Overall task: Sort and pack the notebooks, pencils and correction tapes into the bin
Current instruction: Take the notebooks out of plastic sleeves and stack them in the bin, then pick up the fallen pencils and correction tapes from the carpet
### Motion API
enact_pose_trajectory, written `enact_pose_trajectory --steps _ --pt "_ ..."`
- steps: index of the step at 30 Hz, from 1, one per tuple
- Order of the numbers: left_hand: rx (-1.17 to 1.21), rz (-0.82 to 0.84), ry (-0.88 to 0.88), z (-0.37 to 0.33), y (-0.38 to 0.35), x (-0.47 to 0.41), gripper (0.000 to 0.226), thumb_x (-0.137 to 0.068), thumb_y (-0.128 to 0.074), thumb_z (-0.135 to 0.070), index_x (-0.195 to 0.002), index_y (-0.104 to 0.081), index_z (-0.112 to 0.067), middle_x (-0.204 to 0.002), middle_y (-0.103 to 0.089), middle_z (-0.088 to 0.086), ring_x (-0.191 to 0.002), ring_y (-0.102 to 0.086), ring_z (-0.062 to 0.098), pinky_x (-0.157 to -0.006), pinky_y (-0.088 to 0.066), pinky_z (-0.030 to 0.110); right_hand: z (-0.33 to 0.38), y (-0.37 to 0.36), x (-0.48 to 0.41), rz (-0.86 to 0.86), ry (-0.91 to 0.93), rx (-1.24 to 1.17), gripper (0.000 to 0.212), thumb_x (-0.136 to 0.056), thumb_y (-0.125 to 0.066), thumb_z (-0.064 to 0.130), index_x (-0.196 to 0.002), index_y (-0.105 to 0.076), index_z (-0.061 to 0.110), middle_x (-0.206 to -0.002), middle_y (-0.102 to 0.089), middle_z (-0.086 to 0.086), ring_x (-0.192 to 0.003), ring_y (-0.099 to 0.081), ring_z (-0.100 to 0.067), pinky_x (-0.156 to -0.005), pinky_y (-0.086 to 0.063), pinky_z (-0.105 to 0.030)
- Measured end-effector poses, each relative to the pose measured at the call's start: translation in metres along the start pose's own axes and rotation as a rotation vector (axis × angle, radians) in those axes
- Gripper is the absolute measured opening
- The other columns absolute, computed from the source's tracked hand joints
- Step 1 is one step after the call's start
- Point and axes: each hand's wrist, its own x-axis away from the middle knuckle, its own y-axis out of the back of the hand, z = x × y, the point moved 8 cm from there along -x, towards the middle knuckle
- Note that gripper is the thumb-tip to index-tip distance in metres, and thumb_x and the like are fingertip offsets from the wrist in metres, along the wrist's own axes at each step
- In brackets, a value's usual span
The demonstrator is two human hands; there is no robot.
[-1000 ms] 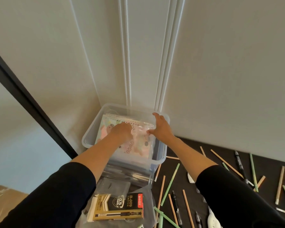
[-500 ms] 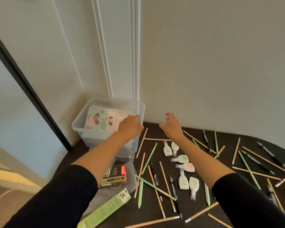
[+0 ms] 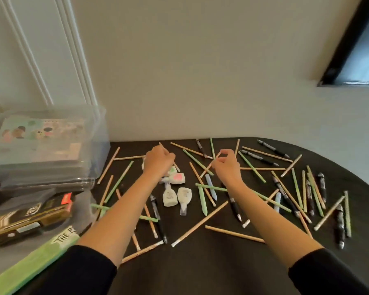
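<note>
The notebooks [image 3: 41, 129] already lie stacked in the clear bin [image 3: 101, 133], which stands at the left against the wall. That part looks done. Everything else is left. The pencils [image 3: 251, 167], tan and green, are strewn all over the dark table [image 3: 200, 265] with black pens [image 3: 266, 157] mixed among them. The correction tapes [image 3: 177, 194] sit in a small cluster between the person's forearms. None of these is in the bin that I can see.

The left hand [image 3: 159, 159] is curled round a tan pencil [image 3: 160, 145], whose end pokes out above the knuckles. The right hand [image 3: 224, 165] has thumb and forefinger bent toward the end of another pencil [image 3: 208, 168]. Whether it already pinches it I cannot tell.

Half a second ago the left hand was at the bin's rim by the notebooks, and the right hand hovered spread over the table. Both have since come away to the pencil pile, and the view has swung right, leaving the bin at the edge.
</note>
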Motion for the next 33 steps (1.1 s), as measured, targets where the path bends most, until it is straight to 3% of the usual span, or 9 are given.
enact_pose_trajectory --steps 2,6,8,13,15,18,23,27,33 --pt "0.096 -0.031 -0.003 -0.007 -0.013 0.004 0.030 -0.089 -0.047 -0.014 -0.058 -0.048 -0.017 -0.071 -0.060 0.008 -0.083 -0.066 0.030 -0.077 -0.056 0.042 -0.005 0.020 0.001 -0.042 0.024 -0.032 0.043 -0.088 -0.052 0.006 -0.129 -0.041 0.015 -0.075 -0.056 0.008 -0.068 -0.052 -0.003 -0.060 -0.041 -0.018" --pt "0.237 0.022 -0.059 -0.029 -0.095 0.050 0.029 -0.089 -0.046 -0.013 -0.060 -0.048 -0.020 -0.087 -0.068 0.014 -0.086 -0.065 0.029 -0.078 -0.056 0.043 -0.054 0.087 0.028 -0.096 0.047 -0.139 0.034 -0.089 -0.050 0.008 -0.122 -0.048 0.016 -0.078 -0.057 0.009 -0.088 -0.061 -0.013 -0.088 -0.050 -0.034" --pt "0.276 0.042 -0.076 -0.049 -0.127 0.077 0.027 -0.090 -0.047 -0.016 -0.064 -0.050 -0.022 -0.081 -0.066 0.004 -0.081 -0.065 0.022 -0.078 -0.056 0.040 -0.073 0.125 0.042 -0.132 0.055 -0.182 0.026 -0.089 -0.051 0.009 -0.113 -0.052 0.017 -0.081 -0.059 0.007 -0.092 -0.063 -0.016 -0.092 -0.050 -0.040" --pt "0.325 0.171 -0.230 -0.132 -0.206 0.146 0.019 -0.090 -0.045 -0.017 -0.074 -0.053 -0.023 -0.082 -0.064 0.002 -0.070 -0.063 0.013 -0.069 -0.056 0.032 -0.126 0.249 0.082 -0.396 0.049 -0.337 0.016 -0.091 -0.053 0.012 -0.105 -0.055 0.019 -0.101 -0.062 -0.003 -0.085 -0.065 -0.011 -0.087 -0.052 -0.034" --pt "0.334 0.250 -0.305 -0.164 -0.242 0.177 0.016 -0.089 -0.045 -0.016 -0.078 -0.056 -0.019 -0.082 -0.066 0.005 -0.074 -0.064 0.018 -0.071 -0.056 0.034 -0.151 0.291 0.100 -0.488 0.029 -0.425 0.014 -0.089 -0.053 0.006 -0.098 -0.057 0.017 -0.101 -0.064 -0.008 -0.079 -0.065 -0.012 -0.079 -0.053 -0.028" --pt "0.326 0.392 -0.394 -0.209 -0.310 0.231 0.014 -0.090 -0.045 -0.016 -0.081 -0.055 -0.016 -0.082 -0.064 0.008 -0.064 -0.061 0.016 -0.062 -0.055 0.032 -0.197 0.358 0.129 -0.644 -0.004 -0.565 0.015 -0.088 -0.050 -0.001 -0.094 -0.055 0.012 -0.093 -0.063 -0.012 -0.070 -0.063 -0.014 -0.065 -0.048 -0.019" --pt "0.270 0.603 -0.495 -0.251 -0.420 0.327 0.016 -0.087 -0.049 -0.016 -0.092 -0.062 -0.008 -0.095 -0.065 0.009 -0.094 -0.061 0.027 -0.081 -0.052 0.035 -0.292 0.446 0.171 -0.911 -0.107 -0.664 0.021 -0.088 -0.042 -0.003 -0.103 -0.053 0.006 -0.082 -0.061 -0.008 -0.066 -0.060 -0.014 -0.062 -0.047 -0.020" --pt "0.221 0.752 -0.478 -0.241 -0.485 0.367 0.014 -0.087 -0.050 -0.015 -0.091 -0.060 -0.008 -0.097 -0.064 0.012 -0.095 -0.061 0.031 -0.082 -0.052 0.042 -0.363 0.465 0.184 -1.001 -0.253 -0.752 0.019 -0.088 -0.039 -0.004 -0.093 -0.053 0.007 -0.075 -0.058 -0.007 -0.060 -0.057 -0.014 -0.057 -0.044 -0.020" --pt "-0.041 0.949 -0.308 -0.151 -0.609 0.391 0.019 -0.087 -0.048 -0.009 -0.096 -0.061 0.002 -0.106 -0.063 0.022 -0.103 -0.059 0.034 -0.086 -0.052 0.042 -0.518 0.448 0.221 -1.098 -0.581 -0.853 0.019 -0.091 -0.042 0.003 -0.076 -0.049 0.013 -0.073 -0.056 -0.006 -0.059 -0.056 -0.015 -0.060 -0.045 -0.022"
